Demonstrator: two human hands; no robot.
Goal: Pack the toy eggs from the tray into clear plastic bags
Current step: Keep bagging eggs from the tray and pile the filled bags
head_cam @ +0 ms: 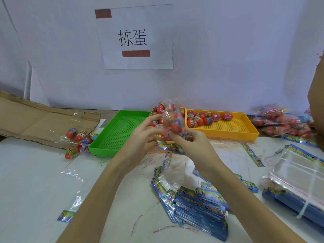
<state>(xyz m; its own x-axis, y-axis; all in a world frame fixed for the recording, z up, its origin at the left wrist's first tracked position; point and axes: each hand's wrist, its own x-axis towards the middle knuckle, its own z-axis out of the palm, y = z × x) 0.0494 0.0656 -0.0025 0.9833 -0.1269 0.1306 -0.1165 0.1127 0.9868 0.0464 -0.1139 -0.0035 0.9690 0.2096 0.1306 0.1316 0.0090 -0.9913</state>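
Observation:
A clear plastic bag (171,118) holding several red toy eggs is raised above the table in front of the trays. My left hand (140,139) holds the bag from the left, fingers curled round its side. My right hand (191,139) pinches its lower end from the right. Behind it, the yellow tray (233,130) carries several red eggs (201,118) along its far side. Part of a second yellow tray with eggs (158,109) is hidden behind the bag.
An empty green tray (112,135) lies left of the yellow ones. Loose eggs (78,139) lie by flattened cardboard (35,120) at the left. Filled bags (284,121) pile at the right. Stacks of empty bags (198,206) and a wrapped bundle (298,178) cover the near table.

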